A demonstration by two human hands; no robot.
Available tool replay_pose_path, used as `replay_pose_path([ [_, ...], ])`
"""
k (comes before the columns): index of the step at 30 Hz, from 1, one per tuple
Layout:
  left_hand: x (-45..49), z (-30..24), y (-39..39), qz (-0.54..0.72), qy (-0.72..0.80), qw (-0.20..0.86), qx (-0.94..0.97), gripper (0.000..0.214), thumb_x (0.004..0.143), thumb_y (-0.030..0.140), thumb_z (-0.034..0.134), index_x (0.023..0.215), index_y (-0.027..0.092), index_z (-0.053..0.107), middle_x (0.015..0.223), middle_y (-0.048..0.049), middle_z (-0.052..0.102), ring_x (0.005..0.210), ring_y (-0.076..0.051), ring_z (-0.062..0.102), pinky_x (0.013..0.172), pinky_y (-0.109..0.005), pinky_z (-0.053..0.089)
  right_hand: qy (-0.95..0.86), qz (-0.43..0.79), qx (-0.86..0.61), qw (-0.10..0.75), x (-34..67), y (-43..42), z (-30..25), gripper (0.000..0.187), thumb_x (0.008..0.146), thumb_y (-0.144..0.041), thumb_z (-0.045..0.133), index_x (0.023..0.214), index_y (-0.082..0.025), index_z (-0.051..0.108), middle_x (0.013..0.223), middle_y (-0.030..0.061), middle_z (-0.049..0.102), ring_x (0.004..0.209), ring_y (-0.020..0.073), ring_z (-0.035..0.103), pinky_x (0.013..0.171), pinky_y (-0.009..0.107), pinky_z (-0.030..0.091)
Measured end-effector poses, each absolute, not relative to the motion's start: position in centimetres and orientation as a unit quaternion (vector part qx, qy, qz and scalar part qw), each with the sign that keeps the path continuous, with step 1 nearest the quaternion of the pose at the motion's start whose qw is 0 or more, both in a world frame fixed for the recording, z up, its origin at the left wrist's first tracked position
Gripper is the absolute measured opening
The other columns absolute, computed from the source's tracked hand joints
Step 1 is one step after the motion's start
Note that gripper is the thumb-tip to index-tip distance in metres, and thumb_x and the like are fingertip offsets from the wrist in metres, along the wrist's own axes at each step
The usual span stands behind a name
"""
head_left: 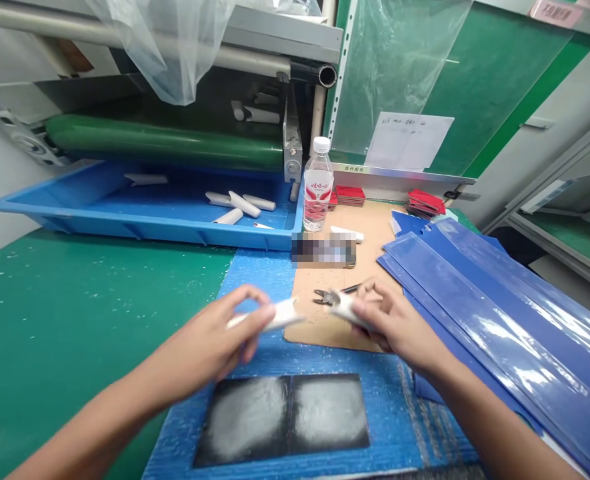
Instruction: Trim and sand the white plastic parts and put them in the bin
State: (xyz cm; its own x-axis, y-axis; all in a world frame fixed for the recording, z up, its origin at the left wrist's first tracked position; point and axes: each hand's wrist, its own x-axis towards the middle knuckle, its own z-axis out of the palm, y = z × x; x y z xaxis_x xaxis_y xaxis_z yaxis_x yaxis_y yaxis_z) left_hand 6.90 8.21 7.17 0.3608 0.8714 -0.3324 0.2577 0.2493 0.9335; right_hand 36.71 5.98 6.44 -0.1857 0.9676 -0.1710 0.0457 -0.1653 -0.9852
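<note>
My left hand (215, 340) is closed around a white plastic piece (282, 313), held level above the blue foam mat (399, 427). My right hand (395, 323) grips a second white plastic piece (343, 308), its tip close to the first one. Small cutting pliers (332, 295) lie on the brown cardboard sheet (375, 233) just behind the two pieces. Both hands hover over the front edge of the cardboard.
A blue tray (75, 217) at the back left holds several white plastic pieces (237, 203). A water bottle (318, 183) stands by it. Long blue strips (499, 313) lie at the right. Red stacks (425, 202) sit behind. A black pad (282, 417) lies near me.
</note>
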Motion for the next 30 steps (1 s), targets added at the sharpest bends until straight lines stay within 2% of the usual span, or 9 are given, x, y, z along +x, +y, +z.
replay_pose_path([
  [5, 13.3, 5.5, 14.6, 0.330, 0.465, 0.655, 0.495, 0.038, 0.097, 0.056, 0.047, 0.093, 0.019, 0.054, 0.062, 0.0015, 0.064, 0.034, -0.007, 0.044, 0.032, -0.015, 0.025, -0.409, 0.572, -0.469, 0.534, 36.1, 10.9, 5.1, 0.031, 0.096, -0.055, 0.056, 0.102, -0.026, 0.047, 0.063, -0.0067, 0.056, 0.039, 0.0056, 0.025, 0.035, 0.013, 0.015],
  [7, 13.2, 4.4, 15.8, 0.335, 0.462, 0.671, 0.473, 0.041, 0.097, 0.058, 0.044, 0.089, 0.018, 0.053, 0.055, 0.0030, 0.058, 0.033, -0.007, 0.042, 0.031, -0.015, 0.026, -0.394, 0.564, -0.470, 0.553, 36.9, 11.4, 4.2, 0.030, 0.097, -0.055, 0.054, 0.102, -0.027, 0.045, 0.062, -0.0087, 0.050, 0.040, 0.0052, 0.020, 0.035, 0.012, 0.014],
  [10, 12.0, 3.7, 16.2, 0.347, 0.457, 0.686, 0.447, 0.042, 0.094, 0.060, 0.049, 0.086, 0.019, 0.051, 0.053, 0.0057, 0.053, 0.035, -0.007, 0.041, 0.033, -0.015, 0.028, -0.379, 0.563, -0.477, 0.558, 37.6, 11.0, 3.1, 0.032, 0.092, -0.048, 0.066, 0.104, -0.027, 0.046, 0.063, -0.0096, 0.046, 0.042, 0.0046, 0.019, 0.037, 0.012, 0.014],
  [13, 11.1, 3.8, 15.7, 0.348, 0.453, 0.695, 0.436, 0.041, 0.091, 0.062, 0.056, 0.090, 0.021, 0.051, 0.055, 0.0070, 0.053, 0.037, -0.007, 0.041, 0.034, -0.015, 0.029, -0.375, 0.574, -0.494, 0.534, 37.3, 10.2, 2.4, 0.036, 0.088, -0.041, 0.074, 0.108, -0.027, 0.047, 0.064, -0.0099, 0.044, 0.043, 0.0042, 0.020, 0.038, 0.012, 0.015],
  [17, 11.2, 4.2, 14.7, 0.261, 0.442, 0.714, 0.476, 0.044, 0.089, 0.059, 0.063, 0.112, 0.024, 0.052, 0.058, 0.0074, 0.058, 0.039, -0.007, 0.044, 0.037, -0.015, 0.032, -0.409, 0.590, -0.507, 0.476, 36.5, 9.5, 2.2, 0.036, 0.090, -0.045, 0.073, 0.110, -0.025, 0.050, 0.065, -0.0085, 0.044, 0.046, 0.0049, 0.026, 0.040, 0.013, 0.018],
  [20, 11.5, 4.1, 14.2, 0.227, 0.433, 0.719, 0.495, 0.040, 0.094, 0.060, 0.054, 0.094, 0.021, 0.059, 0.059, 0.0053, 0.057, 0.044, -0.008, 0.047, 0.040, -0.016, 0.033, -0.434, 0.589, -0.519, 0.442, 36.3, 9.4, 2.1, 0.033, 0.094, -0.049, 0.067, 0.106, -0.021, 0.055, 0.065, -0.0065, 0.047, 0.047, 0.0047, 0.026, 0.041, 0.015, 0.018],
  [23, 11.6, 3.8, 13.9, 0.204, 0.445, 0.700, 0.521, 0.050, 0.097, 0.059, 0.045, 0.073, 0.019, 0.061, 0.054, 0.0033, 0.054, 0.046, -0.009, 0.049, 0.044, -0.018, 0.037, -0.455, 0.577, -0.543, 0.406, 36.4, 9.4, 2.2, 0.034, 0.097, -0.052, 0.061, 0.099, -0.019, 0.058, 0.068, -0.0033, 0.053, 0.047, 0.0054, 0.029, 0.041, 0.018, 0.019],
  [26, 11.6, 3.5, 13.7, 0.180, 0.474, 0.679, 0.532, 0.053, 0.098, 0.056, 0.042, 0.070, 0.018, 0.066, 0.055, 0.0012, 0.059, 0.048, -0.011, 0.054, 0.048, -0.020, 0.041, -0.487, 0.566, -0.552, 0.371, 36.5, 9.5, 2.3, 0.036, 0.098, -0.053, 0.059, 0.092, -0.017, 0.061, 0.067, -0.0014, 0.057, 0.049, 0.0072, 0.034, 0.044, 0.020, 0.022],
  [30, 11.7, 3.4, 13.6, 0.181, 0.476, 0.694, 0.509, 0.052, 0.097, 0.053, 0.045, 0.066, 0.017, 0.065, 0.052, 0.0025, 0.059, 0.041, -0.009, 0.054, 0.043, -0.019, 0.038, -0.517, 0.560, -0.552, 0.337, 36.4, 9.5, 2.5, 0.044, 0.100, -0.055, 0.052, 0.081, -0.016, 0.061, 0.062, -0.0008, 0.057, 0.052, 0.0097, 0.038, 0.048, 0.023, 0.026],
])
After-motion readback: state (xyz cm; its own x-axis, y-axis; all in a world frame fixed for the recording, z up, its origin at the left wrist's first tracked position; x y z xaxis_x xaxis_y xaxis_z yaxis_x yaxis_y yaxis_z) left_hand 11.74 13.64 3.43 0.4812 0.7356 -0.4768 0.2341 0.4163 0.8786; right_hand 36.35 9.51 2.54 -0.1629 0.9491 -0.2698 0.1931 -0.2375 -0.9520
